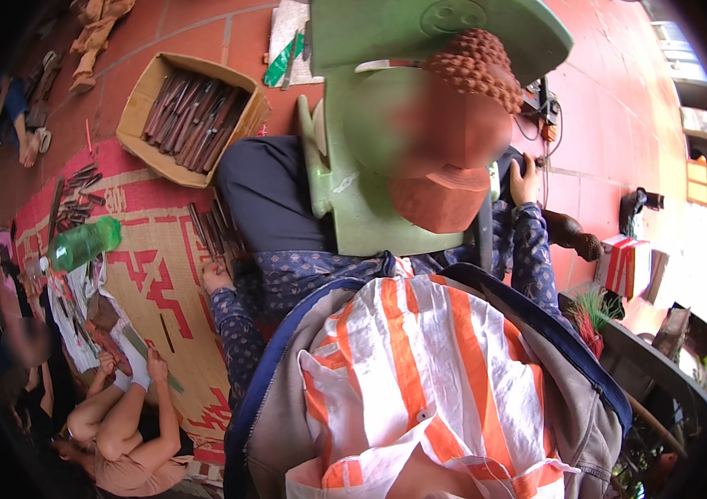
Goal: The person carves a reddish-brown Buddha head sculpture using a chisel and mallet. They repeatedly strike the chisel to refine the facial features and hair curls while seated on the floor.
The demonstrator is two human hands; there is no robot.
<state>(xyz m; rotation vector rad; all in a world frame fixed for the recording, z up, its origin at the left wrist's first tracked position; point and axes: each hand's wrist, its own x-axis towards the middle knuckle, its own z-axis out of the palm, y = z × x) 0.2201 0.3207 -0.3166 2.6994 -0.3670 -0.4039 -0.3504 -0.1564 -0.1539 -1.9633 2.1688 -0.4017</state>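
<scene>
On the woven mat [162, 291], the left hand [217, 276] rests open on dark wooden sticks [214, 229]; right hand [524, 179] grips the green machine [370, 191].

Matt cardboard box [144, 100] (dark wooden sticks [191, 116]); woven mat [162, 274].

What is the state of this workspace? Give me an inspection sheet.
Surface: red tiled floor, woven mat.
Job's things: reddish carved wooden piece on green plastic stool; dark tools on mat.
Clutter: cardboard box of tools; green bottle.
Hands: left hand at the dark tools; right hand beside the piece; grips unclear.
Cables: black cable behind stool.
Surroundings: another person sits lower left.
</scene>
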